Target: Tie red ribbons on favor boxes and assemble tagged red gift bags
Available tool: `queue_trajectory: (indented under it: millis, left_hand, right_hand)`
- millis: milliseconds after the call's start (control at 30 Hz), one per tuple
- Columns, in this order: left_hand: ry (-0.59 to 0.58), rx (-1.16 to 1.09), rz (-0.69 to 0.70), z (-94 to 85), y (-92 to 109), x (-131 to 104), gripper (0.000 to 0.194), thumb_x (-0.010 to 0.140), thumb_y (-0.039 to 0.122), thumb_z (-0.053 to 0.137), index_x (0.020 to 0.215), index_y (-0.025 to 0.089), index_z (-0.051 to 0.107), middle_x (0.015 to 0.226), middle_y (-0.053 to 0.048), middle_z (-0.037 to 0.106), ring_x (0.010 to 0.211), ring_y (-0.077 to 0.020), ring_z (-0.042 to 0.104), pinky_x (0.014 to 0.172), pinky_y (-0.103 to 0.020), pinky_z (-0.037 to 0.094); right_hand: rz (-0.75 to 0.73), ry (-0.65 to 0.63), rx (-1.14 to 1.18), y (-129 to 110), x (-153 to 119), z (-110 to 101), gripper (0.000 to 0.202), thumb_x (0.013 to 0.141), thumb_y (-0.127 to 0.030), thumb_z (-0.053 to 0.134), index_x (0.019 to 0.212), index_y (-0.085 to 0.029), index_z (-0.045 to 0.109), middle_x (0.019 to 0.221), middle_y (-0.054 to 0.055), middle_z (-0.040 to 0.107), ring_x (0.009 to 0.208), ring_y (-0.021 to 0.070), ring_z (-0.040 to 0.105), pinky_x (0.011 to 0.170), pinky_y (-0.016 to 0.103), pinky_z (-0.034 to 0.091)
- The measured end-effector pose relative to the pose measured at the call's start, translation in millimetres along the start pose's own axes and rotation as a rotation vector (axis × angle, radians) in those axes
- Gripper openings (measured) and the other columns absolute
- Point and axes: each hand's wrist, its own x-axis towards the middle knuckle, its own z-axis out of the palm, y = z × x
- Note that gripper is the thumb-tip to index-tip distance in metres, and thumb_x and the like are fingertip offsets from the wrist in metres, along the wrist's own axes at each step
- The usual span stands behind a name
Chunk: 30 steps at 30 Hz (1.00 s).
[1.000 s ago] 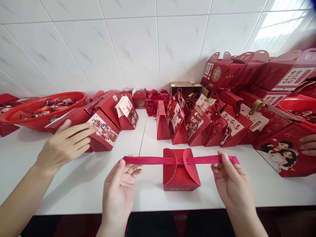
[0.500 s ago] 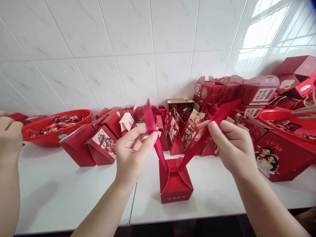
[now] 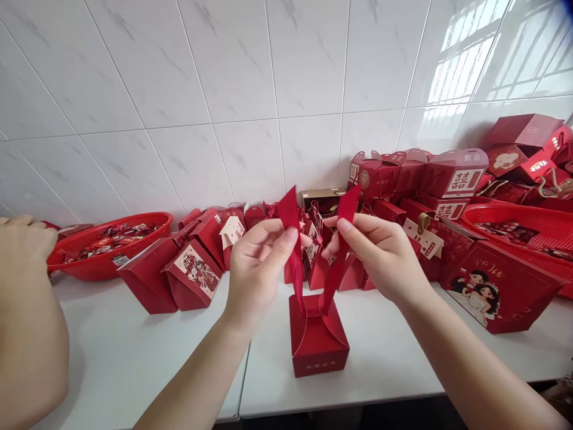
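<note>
A small red gift box (image 3: 320, 349) with curved top flaps folded in stands on the white table in front of me. Red ribbon (image 3: 294, 272) rises from both sides of its top. My left hand (image 3: 257, 266) pinches one ribbon end between thumb and fingers. The other end is pinched by my right hand (image 3: 378, 251), level with the left and a short way to its right. Both tips point upward above my fingers, and the two strands are apart, not crossed.
Red candy boxes (image 3: 194, 275) line the wall side. A red basket (image 3: 111, 263) of wrapped sweets stands left, another red basket (image 3: 505, 209) right. Boxes are stacked (image 3: 461, 176) at the back right. Another person's arm (image 3: 33, 322) reaches in at the left edge.
My hands have come closer together, the right moving left and the left slightly right, bringing the ribbon ends nearer. The other person's arm at left has moved further into view.
</note>
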Motion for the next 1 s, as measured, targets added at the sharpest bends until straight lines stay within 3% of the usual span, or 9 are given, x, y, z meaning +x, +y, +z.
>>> queue_trajectory:
  millis: [100,233,367,467,533,733,900,1000]
  left_hand:
    - [-0.11,0.02,-0.093,1.2,3.3,-2.1,0.017,0.084,0.019,0.072,0.09,0.022,0.056,0.065,0.004,0.069,0.063,-0.0125,0.066,0.067,-0.024,0.054]
    - [-0.162,0.149,-0.239,-0.1,6.9,-3.3,0.034,0.079,0.019,0.075,0.085,0.024,0.042,0.067,0.002,0.07,0.059,-0.0137,0.063,0.057,-0.023,0.049]
    - [-0.197,0.212,-0.329,-8.3,6.3,-3.3,0.033,0.076,0.017,0.076,0.097,0.023,0.052,0.066,0.002,0.067,0.062,-0.0154,0.063,0.057,-0.023,0.046]
    - [-0.249,0.102,-0.392,-16.2,3.3,-2.7,0.032,0.077,0.016,0.071,0.105,0.022,0.058,0.071,0.0,0.066,0.068,-0.0165,0.063,0.063,-0.025,0.047]
    - [-0.224,0.018,-0.445,-19.5,1.1,-2.2,0.028,0.076,0.015,0.069,0.102,0.02,0.061,0.072,-0.001,0.065,0.068,-0.0151,0.061,0.065,-0.025,0.047]
    - [-0.197,-0.128,-0.57,-21.2,-0.5,-1.4,0.021,0.074,0.015,0.071,0.091,0.019,0.059,0.067,0.002,0.06,0.062,-0.012,0.057,0.058,-0.021,0.045]
    - [-0.222,-0.168,-0.604,-23.8,0.5,-3.8,0.016,0.077,0.022,0.071,0.089,0.02,0.061,0.071,-0.001,0.06,0.064,-0.015,0.058,0.062,-0.026,0.05]
    - [-0.199,0.039,-0.442,-22.1,-1.3,-10.2,0.014,0.086,0.033,0.065,0.09,0.02,0.066,0.072,-0.003,0.061,0.067,-0.0158,0.056,0.062,-0.025,0.047]
  right_hand:
    - [0.076,-0.032,0.051,-1.1,1.1,6.1,0.023,0.086,-0.039,0.068,0.091,-0.017,0.068,0.057,-0.004,0.062,0.039,0.0083,0.054,0.042,0.021,0.045]
    - [0.0,-0.212,0.161,1.7,-4.0,8.6,0.017,0.084,-0.034,0.07,0.089,-0.018,0.073,0.072,0.0,0.069,0.062,0.0133,0.066,0.061,0.026,0.057]
    - [-0.062,-0.326,0.115,10.0,-8.6,3.2,0.015,0.091,-0.026,0.061,0.096,-0.021,0.075,0.083,0.002,0.07,0.074,0.015,0.068,0.065,0.026,0.058]
    - [-0.258,-0.378,-0.053,18.3,-7.3,-3.6,0.02,0.095,-0.021,0.055,0.1,-0.022,0.074,0.085,0.003,0.068,0.078,0.0145,0.067,0.069,0.026,0.057]
    - [-0.443,-0.416,-0.205,23.5,-6.0,-7.7,0.024,0.096,-0.015,0.053,0.106,-0.022,0.073,0.088,0.005,0.067,0.082,0.0147,0.064,0.072,0.027,0.056]
    - [-0.813,-0.372,-0.574,33.1,-9.0,-13.2,0.035,0.095,-0.005,0.047,0.118,-0.021,0.066,0.095,0.008,0.065,0.083,0.0161,0.06,0.077,0.031,0.054]
    - [-0.846,-0.311,-0.701,36.4,-11.1,-13.2,0.035,0.097,-0.009,0.047,0.122,-0.025,0.065,0.094,0.007,0.067,0.08,0.017,0.063,0.086,0.038,0.054]
    - [-0.827,-0.311,-0.627,37.3,-11.4,-10.3,0.037,0.096,-0.009,0.048,0.125,-0.025,0.065,0.099,0.008,0.068,0.085,0.0178,0.065,0.08,0.034,0.056]
